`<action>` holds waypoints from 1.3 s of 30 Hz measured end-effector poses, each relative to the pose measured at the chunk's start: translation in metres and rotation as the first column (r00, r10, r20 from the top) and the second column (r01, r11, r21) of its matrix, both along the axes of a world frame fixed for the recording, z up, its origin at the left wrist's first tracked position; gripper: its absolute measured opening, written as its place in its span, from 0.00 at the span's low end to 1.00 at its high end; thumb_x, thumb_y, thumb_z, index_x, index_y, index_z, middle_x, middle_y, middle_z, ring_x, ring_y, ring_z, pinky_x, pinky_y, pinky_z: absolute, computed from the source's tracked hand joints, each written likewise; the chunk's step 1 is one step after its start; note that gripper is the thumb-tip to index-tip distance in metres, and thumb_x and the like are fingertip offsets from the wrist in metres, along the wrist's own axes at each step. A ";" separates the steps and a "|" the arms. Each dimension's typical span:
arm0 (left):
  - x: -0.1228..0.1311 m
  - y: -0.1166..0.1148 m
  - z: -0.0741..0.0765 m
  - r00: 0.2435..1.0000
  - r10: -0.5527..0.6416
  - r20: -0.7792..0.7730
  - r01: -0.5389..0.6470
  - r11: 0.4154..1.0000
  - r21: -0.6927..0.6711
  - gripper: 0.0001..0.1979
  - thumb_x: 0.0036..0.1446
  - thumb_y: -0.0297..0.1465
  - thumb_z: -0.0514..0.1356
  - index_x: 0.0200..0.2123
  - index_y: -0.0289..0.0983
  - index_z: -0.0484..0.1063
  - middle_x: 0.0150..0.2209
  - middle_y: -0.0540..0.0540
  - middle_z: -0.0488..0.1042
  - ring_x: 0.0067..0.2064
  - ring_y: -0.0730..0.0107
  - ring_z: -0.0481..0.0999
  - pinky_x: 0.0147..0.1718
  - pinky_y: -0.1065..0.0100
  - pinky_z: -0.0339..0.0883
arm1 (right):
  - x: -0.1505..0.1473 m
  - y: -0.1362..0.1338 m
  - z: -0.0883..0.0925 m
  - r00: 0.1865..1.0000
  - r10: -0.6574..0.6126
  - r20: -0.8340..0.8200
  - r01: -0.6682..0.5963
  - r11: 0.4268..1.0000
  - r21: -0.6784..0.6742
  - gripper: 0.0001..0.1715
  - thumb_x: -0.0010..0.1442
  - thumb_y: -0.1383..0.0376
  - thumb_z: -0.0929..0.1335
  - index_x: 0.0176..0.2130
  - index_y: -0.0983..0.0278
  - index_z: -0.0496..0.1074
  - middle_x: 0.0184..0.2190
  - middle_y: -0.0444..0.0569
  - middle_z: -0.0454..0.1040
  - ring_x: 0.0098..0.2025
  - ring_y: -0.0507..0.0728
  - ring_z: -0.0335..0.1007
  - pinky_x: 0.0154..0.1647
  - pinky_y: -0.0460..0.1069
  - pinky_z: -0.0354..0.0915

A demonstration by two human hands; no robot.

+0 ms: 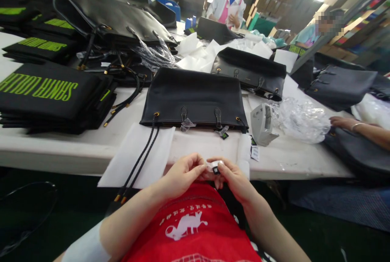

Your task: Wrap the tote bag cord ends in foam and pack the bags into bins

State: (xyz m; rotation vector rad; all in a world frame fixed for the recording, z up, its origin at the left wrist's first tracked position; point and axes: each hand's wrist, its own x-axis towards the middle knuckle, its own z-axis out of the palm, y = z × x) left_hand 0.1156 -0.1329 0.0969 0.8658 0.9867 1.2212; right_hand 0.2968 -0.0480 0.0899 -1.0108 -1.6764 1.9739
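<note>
The left hand (190,169) pinches with thumb and forefinger the one end of a small white and black piece with crumpled, film-like white material (216,170). The right hand (234,176) grasps the other end, its thumb beside the black part. What this piece is exactly, I cannot tell. It is held between the two hands, above the red cloth apron with white print (189,217) and by the near edge of the long white-covered bench (195,147), probably because so close to the body both thumbs can do fine work and the eyes can follow.

Just beyond lies a black, smooth, leather-like bag (195,96). Its edge with the eyelets and handle loops faces the person, which I think brings these fittings within easy reach. Clear crumpled film (188,124) is around the loop ends, perhaps against scratches. From the left eyelet, two black cords with gold tips (138,160) run over a white paper sheet (158,142) and hang past the edge of the bench; the paper may protect them from rubbing.

To the right stands a pale grey plastic device with a slot (262,126), near a heap of clear plastic (307,122). Farther right, a co-worker's hand (343,124) rests on another black bag (356,148). At the left, folded black cloth pouches with green letters (45,103) are piled, it seems to save space.
</note>
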 end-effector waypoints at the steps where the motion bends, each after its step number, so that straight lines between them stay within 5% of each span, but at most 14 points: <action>1: 0.001 0.001 0.000 1.000 0.006 -0.015 -0.006 1.000 0.011 0.17 0.56 0.43 0.62 0.32 0.35 0.65 0.33 0.47 0.74 0.36 0.69 0.74 0.38 0.69 0.68 | 0.001 0.003 0.001 1.000 -0.021 0.014 0.020 0.999 0.045 0.28 0.59 0.44 0.67 0.46 0.63 0.72 0.25 0.43 0.72 0.20 0.48 0.66 0.20 0.42 0.60; 7: 0.006 0.005 -0.002 0.967 0.077 -0.243 -0.054 0.993 0.102 0.12 0.60 0.39 0.57 0.32 0.36 0.65 0.33 0.46 0.75 0.38 0.67 0.75 0.40 0.66 0.68 | 0.016 0.014 0.004 0.993 -0.101 0.064 0.063 0.896 0.439 0.23 0.63 0.53 0.66 0.54 0.59 0.69 0.41 0.48 0.73 0.33 0.50 0.68 0.36 0.46 0.68; 13: 0.026 0.007 -0.004 0.754 0.286 -0.591 -0.071 0.931 0.359 0.06 0.61 0.30 0.54 0.31 0.38 0.65 0.32 0.48 0.72 0.34 0.69 0.70 0.36 0.67 0.64 | 0.016 0.010 0.004 0.995 -0.033 -0.092 0.064 0.932 0.356 0.30 0.59 0.57 0.70 0.59 0.59 0.62 0.50 0.52 0.71 0.45 0.56 0.72 0.46 0.50 0.70; 20: 0.033 0.008 -0.014 0.562 0.424 -0.710 0.022 0.851 0.525 0.05 0.63 0.26 0.51 0.33 0.39 0.63 0.36 0.49 0.72 0.36 0.70 0.72 0.37 0.68 0.67 | 0.009 0.016 -0.008 0.988 -0.106 -0.111 0.143 0.895 0.423 0.26 0.57 0.60 0.72 0.53 0.60 0.66 0.52 0.51 0.72 0.48 0.56 0.72 0.50 0.51 0.69; 23: 0.024 0.018 -0.029 0.406 0.487 -0.773 0.042 0.835 0.548 0.06 0.64 0.26 0.50 0.37 0.38 0.66 0.40 0.46 0.73 0.40 0.67 0.74 0.42 0.65 0.71 | 0.008 0.030 -0.026 0.992 -0.111 -0.066 0.129 0.828 0.546 0.24 0.54 0.62 0.73 0.50 0.61 0.68 0.52 0.51 0.72 0.50 0.57 0.71 0.54 0.53 0.68; 26: 0.019 0.032 -0.055 0.265 0.516 -0.814 0.119 0.821 0.559 0.09 0.63 0.23 0.51 0.42 0.37 0.68 0.48 0.42 0.73 0.49 0.65 0.75 0.49 0.63 0.72 | 0.005 0.044 -0.047 0.986 -0.156 0.052 0.071 0.689 0.721 0.23 0.55 0.63 0.72 0.50 0.61 0.70 0.50 0.52 0.73 0.49 0.59 0.71 0.53 0.56 0.68; 29: 0.019 0.041 -0.082 0.190 0.508 -0.840 0.190 0.821 0.539 0.14 0.61 0.21 0.52 0.47 0.35 0.69 0.52 0.40 0.73 0.53 0.64 0.74 0.54 0.61 0.71 | 0.002 0.052 -0.063 0.962 -0.194 0.191 -0.066 0.515 0.855 0.26 0.54 0.67 0.72 0.53 0.60 0.70 0.49 0.52 0.74 0.51 0.61 0.68 0.55 0.59 0.66; 31: 0.021 0.043 -0.094 0.148 0.515 -0.844 0.223 0.814 0.536 0.15 0.60 0.20 0.52 0.49 0.33 0.69 0.53 0.39 0.73 0.54 0.63 0.73 0.55 0.60 0.70 | 0.000 0.053 -0.068 0.950 -0.204 0.236 -0.117 0.469 0.876 0.27 0.53 0.69 0.72 0.53 0.60 0.71 0.48 0.52 0.74 0.50 0.62 0.68 0.55 0.59 0.65; 39: 0.030 0.042 -0.107 0.096 0.515 -0.852 0.182 0.832 0.524 0.17 0.59 0.18 0.49 0.49 0.31 0.69 0.56 0.36 0.71 0.59 0.59 0.69 0.58 0.58 0.68 | -0.008 0.054 -0.062 0.945 -0.216 0.245 -0.070 0.597 0.799 0.20 0.51 0.70 0.72 0.46 0.63 0.72 0.41 0.51 0.73 0.42 0.57 0.71 0.44 0.52 0.70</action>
